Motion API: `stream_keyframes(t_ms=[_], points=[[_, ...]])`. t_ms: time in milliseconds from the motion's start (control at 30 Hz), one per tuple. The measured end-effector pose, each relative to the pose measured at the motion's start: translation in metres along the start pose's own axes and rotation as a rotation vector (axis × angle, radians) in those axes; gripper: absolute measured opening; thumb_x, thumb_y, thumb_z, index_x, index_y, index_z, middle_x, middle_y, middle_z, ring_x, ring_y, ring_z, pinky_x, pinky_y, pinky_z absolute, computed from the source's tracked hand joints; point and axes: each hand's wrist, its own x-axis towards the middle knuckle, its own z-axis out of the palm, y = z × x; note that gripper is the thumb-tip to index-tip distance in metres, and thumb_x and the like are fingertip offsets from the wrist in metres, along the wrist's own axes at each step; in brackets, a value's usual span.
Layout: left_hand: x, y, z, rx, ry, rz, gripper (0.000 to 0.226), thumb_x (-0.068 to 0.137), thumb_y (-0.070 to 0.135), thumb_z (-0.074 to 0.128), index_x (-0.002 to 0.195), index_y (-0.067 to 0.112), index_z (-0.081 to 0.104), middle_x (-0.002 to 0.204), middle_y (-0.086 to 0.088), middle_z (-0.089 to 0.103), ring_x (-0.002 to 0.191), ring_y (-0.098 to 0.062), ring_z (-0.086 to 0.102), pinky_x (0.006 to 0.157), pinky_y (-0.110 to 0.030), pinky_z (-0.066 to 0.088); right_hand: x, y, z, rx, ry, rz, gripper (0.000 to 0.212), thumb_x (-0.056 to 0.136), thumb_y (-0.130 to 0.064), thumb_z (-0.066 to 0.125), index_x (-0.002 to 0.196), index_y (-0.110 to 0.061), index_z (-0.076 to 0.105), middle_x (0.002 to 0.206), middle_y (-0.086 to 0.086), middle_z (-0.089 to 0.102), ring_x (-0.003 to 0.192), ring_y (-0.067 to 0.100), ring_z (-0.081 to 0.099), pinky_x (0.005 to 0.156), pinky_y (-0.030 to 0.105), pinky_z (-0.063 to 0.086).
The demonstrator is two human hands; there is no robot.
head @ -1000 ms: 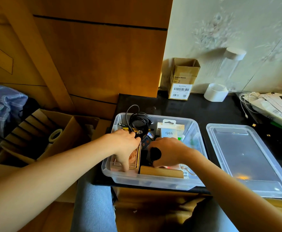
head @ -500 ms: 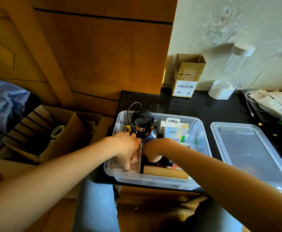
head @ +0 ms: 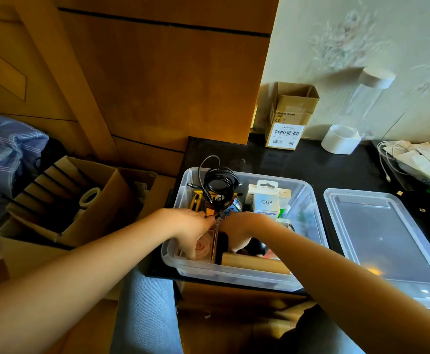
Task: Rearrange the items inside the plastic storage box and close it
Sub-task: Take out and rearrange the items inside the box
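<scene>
The clear plastic storage box (head: 234, 277) stands at the front edge of a black table. Its clear lid (head: 387, 238) lies flat to its right. My left hand (head: 192, 231) reaches into the box's left end, fingers stretched down onto a pinkish thing in a thin wooden frame (head: 206, 246). My right hand (head: 242, 228) bends down into the middle of the box, fingers curled on a black round object (head: 256, 247) that is mostly hidden. A wooden block (head: 254, 264) lies along the front wall. A black coiled cable (head: 219, 185) and a white Q88 box (head: 267, 200) stand at the back.
A small cardboard box (head: 290, 116), a white tape roll (head: 341, 139) and a clear tube with a white cap (head: 372, 90) stand by the wall. White cables and papers (head: 418, 162) lie at far right. An open carton (head: 63, 200) sits on the floor left.
My right hand has moved left and dipped deeper into the box with the black object, wrist turned down. My left hand has stayed on the framed pinkish thing.
</scene>
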Motion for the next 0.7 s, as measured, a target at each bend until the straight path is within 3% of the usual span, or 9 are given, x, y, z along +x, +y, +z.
stream_keyframes(t_ms=[167,233,300,433,600,633,700], points=[[-0.003,-0.003,-0.002,-0.024,0.035,0.054,0.093,0.069,0.041,0.079,0.142,0.016,0.027,0.12,-0.007,0.051,0.105,-0.022,0.053,0.085,-0.035,0.051,-0.012,0.004,0.003,0.039,0.107,0.0,0.046,0.08,-0.026,0.065,0.121,-0.013,0.048,0.103,0.004,0.054,0.092,0.021,0.051,0.078,0.032,0.048],[-0.004,-0.003,-0.001,-0.024,0.062,0.077,0.094,0.068,0.042,0.079,0.142,0.02,0.027,0.121,-0.006,0.052,0.106,-0.023,0.054,0.085,-0.036,0.051,-0.014,0.004,0.003,0.043,0.131,0.007,0.028,0.081,-0.03,0.065,0.1,-0.014,0.053,0.086,-0.002,0.05,0.083,0.019,0.047,0.07,0.028,0.046],[-0.005,-0.004,0.002,-0.011,0.083,0.084,0.095,0.069,0.044,0.078,0.145,0.02,0.025,0.126,-0.005,0.052,0.112,-0.023,0.053,0.088,-0.036,0.05,-0.017,0.007,0.001,0.109,0.137,0.022,0.027,0.083,-0.037,0.064,0.082,-0.012,0.054,0.079,-0.003,0.052,0.081,0.019,0.051,0.065,0.026,0.044],[-0.003,-0.006,0.006,0.011,0.121,0.067,0.099,0.072,0.048,0.073,0.15,0.018,0.02,0.124,-0.006,0.055,0.111,-0.022,0.054,0.088,-0.034,0.05,-0.028,0.019,0.001,0.239,0.202,0.059,0.044,0.081,-0.052,0.061,0.105,-0.015,0.065,0.102,0.002,0.064,0.093,0.019,0.058,0.084,0.031,0.05],[-0.001,-0.011,-0.004,-0.113,0.062,0.064,0.101,0.07,0.055,0.074,0.15,0.019,0.023,0.133,-0.001,0.052,0.117,-0.018,0.051,0.088,-0.026,0.044,-0.043,0.033,0.012,0.378,0.186,0.012,0.061,0.078,-0.047,0.068,0.13,-0.024,0.045,0.123,0.001,0.056,0.107,0.02,0.052,0.089,0.029,0.045],[-0.001,-0.009,-0.004,-0.133,0.072,0.056,0.095,0.073,0.053,0.071,0.149,0.02,0.025,0.124,0.001,0.058,0.106,-0.015,0.055,0.08,-0.023,0.045,-0.044,0.035,0.014,0.405,0.21,0.008,0.066,0.077,-0.045,0.07,0.133,-0.025,0.042,0.126,0.001,0.055,0.11,0.021,0.051,0.091,0.03,0.045],[-0.001,-0.004,-0.001,-0.15,0.1,0.041,0.08,0.081,0.047,0.062,0.149,0.021,0.027,0.082,0.006,0.059,0.071,-0.006,0.052,0.057,-0.02,0.039,-0.046,0.037,0.018,0.424,0.27,0.012,0.07,0.074,-0.043,0.073,0.133,-0.025,0.041,0.126,0.001,0.055,0.11,0.02,0.051,0.091,0.029,0.045]])
